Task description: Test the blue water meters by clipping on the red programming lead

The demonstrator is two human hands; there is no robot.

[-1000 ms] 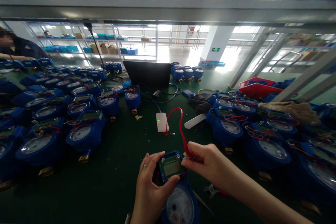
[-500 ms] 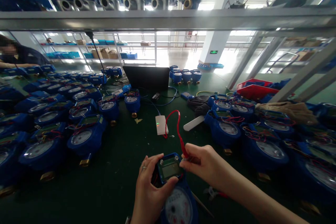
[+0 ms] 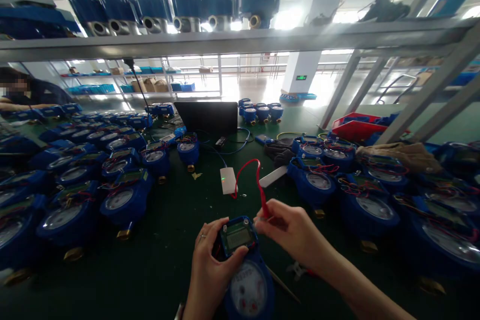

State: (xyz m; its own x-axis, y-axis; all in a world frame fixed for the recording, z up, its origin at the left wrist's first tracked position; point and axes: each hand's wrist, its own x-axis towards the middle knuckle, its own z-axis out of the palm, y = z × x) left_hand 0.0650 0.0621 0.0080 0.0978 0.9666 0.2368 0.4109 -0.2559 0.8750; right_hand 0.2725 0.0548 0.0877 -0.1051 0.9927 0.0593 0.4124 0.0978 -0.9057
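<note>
A blue water meter (image 3: 247, 285) with a round dial and a small display module (image 3: 237, 236) on top lies at the near edge of the green bench. My left hand (image 3: 210, 270) is wrapped round the display module, thumb on its front edge. My right hand (image 3: 290, 232) pinches the end of a red cable (image 3: 258, 185) against the module's right side. That cable loops back to a small white box (image 3: 228, 180) with a green light.
Rows of blue meters (image 3: 120, 200) fill the left of the bench, and more (image 3: 371, 210) crowd the right. A laptop (image 3: 207, 117), gloves (image 3: 279, 152), a red tray (image 3: 354, 127) and a shelf of meters (image 3: 187, 10) lie beyond. Another person (image 3: 22, 92) works far left.
The view has tilted up a little, showing more of the upper shelf. Both hands stay on the meter's display module and the red cable, nearly unchanged.
</note>
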